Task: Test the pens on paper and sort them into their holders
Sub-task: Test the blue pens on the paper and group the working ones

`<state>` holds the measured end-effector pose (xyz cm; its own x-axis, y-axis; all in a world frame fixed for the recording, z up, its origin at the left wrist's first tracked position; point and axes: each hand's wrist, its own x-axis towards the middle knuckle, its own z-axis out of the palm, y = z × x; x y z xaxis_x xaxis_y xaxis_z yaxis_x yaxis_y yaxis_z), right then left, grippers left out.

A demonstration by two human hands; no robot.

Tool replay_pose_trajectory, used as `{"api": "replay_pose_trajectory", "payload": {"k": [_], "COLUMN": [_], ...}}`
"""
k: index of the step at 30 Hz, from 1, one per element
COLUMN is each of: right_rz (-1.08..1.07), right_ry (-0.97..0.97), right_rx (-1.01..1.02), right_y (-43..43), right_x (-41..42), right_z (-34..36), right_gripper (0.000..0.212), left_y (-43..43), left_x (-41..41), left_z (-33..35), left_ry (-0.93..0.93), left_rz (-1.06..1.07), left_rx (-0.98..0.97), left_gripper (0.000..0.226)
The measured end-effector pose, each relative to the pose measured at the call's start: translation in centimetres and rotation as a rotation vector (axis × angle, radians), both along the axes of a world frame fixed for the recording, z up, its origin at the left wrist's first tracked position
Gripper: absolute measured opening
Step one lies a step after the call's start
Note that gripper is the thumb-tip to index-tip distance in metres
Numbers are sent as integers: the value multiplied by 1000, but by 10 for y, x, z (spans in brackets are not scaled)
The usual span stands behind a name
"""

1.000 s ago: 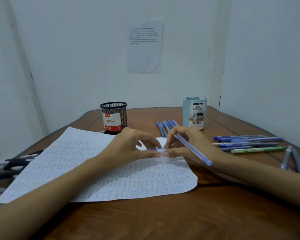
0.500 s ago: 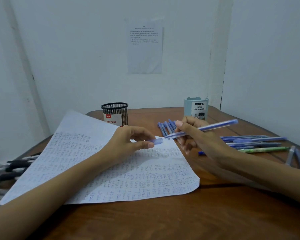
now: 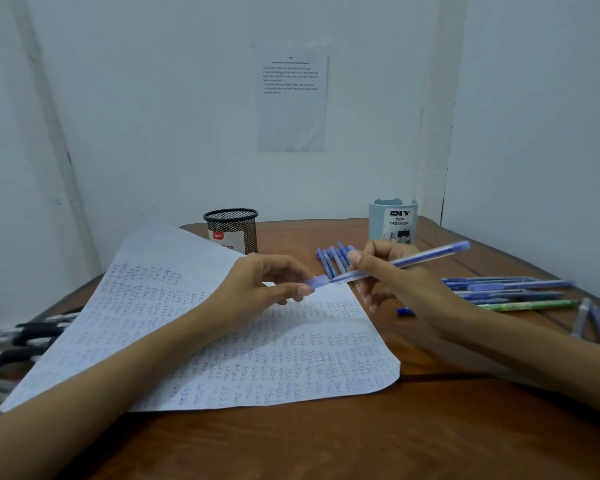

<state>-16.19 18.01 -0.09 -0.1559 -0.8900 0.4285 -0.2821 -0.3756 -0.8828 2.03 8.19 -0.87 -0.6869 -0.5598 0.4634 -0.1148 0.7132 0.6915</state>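
Pinching the cap (image 3: 317, 282), left hand (image 3: 260, 289) holds it at the tip of the blue pen (image 3: 416, 258). Right hand (image 3: 395, 285) grips the barrel, fingers curled. Both hover over the paper (image 3: 222, 358), probably uncapping for a test stroke. Mesh holder (image 3: 231, 226) and organizer (image 3: 392, 220) stand far.

A study corner: wooden desk (image 3: 326, 445), pen holders (image 3: 231, 230), white walls (image 3: 153, 98).

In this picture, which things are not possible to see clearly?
Head view:
Wall sheet: print too small to read.
Mesh holder and blue organizer: insides hidden by their own walls.
Black pens: blurred, cut off by the left edge.
Tip of pen: hidden where it meets the cap in the left hand.
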Motion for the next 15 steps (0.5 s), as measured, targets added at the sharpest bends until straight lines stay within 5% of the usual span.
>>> {"api": "replay_pose_trajectory", "payload": {"k": [11, 15], "right_rz": [38, 36], "right_ry": [45, 224], "right_rx": [47, 94], "right_y": [1, -3], "right_x": [2, 7], "right_z": [-5, -12], "right_gripper": [20, 19], "left_y": [5, 16], "left_x": [-1, -6], "left_z": [0, -2], "left_ry": [-28, -9], "left_rz": [-20, -81], "left_rx": [2, -16], "left_gripper": [12, 19]}}
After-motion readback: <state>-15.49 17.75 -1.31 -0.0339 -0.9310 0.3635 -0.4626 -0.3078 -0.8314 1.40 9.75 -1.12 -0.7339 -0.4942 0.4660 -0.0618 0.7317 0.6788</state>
